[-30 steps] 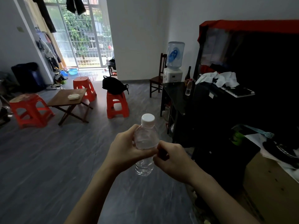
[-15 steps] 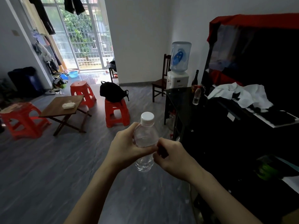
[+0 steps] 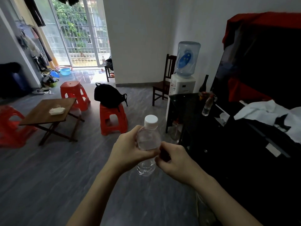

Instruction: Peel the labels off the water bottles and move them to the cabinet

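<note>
Three red plastic stools (image 3: 75, 93) stand on the floor. There is one wooden folding table (image 3: 48, 111), one black backpack (image 3: 108, 95), one dark wooden chair (image 3: 162, 85) and one water dispenser (image 3: 183, 84). Two clear water bottles (image 3: 147, 141) show, plus one dark glass bottle (image 3: 204, 84) and two hands (image 3: 130, 149).

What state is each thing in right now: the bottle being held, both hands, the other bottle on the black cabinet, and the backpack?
Held water bottle: upright, white cap on, no label visible.
Left hand: grips the bottle's middle.
Right hand: fingers curled beside the bottle; what it pinches is unclear.
Second bottle: standing on the black cabinet.
Backpack: resting on an orange stool.
</note>
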A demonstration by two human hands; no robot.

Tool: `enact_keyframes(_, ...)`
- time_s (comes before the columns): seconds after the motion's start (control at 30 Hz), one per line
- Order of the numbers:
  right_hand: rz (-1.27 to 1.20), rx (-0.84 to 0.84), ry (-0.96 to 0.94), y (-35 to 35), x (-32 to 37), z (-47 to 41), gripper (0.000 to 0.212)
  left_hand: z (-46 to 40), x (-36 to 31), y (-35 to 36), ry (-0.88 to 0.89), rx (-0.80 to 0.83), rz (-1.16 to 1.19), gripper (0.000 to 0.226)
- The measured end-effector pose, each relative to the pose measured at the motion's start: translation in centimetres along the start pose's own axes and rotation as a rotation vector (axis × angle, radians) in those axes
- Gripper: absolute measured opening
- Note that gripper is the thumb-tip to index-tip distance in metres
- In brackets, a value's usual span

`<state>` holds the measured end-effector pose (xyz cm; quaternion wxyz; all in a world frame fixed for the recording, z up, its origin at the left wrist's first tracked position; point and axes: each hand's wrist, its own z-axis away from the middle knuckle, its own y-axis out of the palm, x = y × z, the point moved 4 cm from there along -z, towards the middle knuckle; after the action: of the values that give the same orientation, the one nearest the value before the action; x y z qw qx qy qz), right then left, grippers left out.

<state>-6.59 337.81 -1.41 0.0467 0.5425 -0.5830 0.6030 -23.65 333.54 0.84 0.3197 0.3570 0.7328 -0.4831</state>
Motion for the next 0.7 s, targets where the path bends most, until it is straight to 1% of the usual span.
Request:
enact_keyframes(0.17,0.011,-0.017,0.027,1.9,-0.9,-8.6,0.01,-7.5,4.0,-3.4,0.033,0.028,-0.064,0.054)
enact_keyframes(0.3,0.004,-0.013,0.045,2.8,-1.5,-14.3,0.008,-12.6,6.9,-5.4,0.024,0.045,-0.051,0.053)
enact_keyframes(0.5,0.035,0.006,0.077,3.0,-3.6,-21.1,0.009,-19.3,10.4,-6.3,0.014,0.076,-0.012,0.056)
enact_keyframes(0.7,0.069,-0.016,0.096,2.3,-8.0,-28.4,0.008,-27.4,14.1,-5.5,0.004,0.104,0.008,0.058)
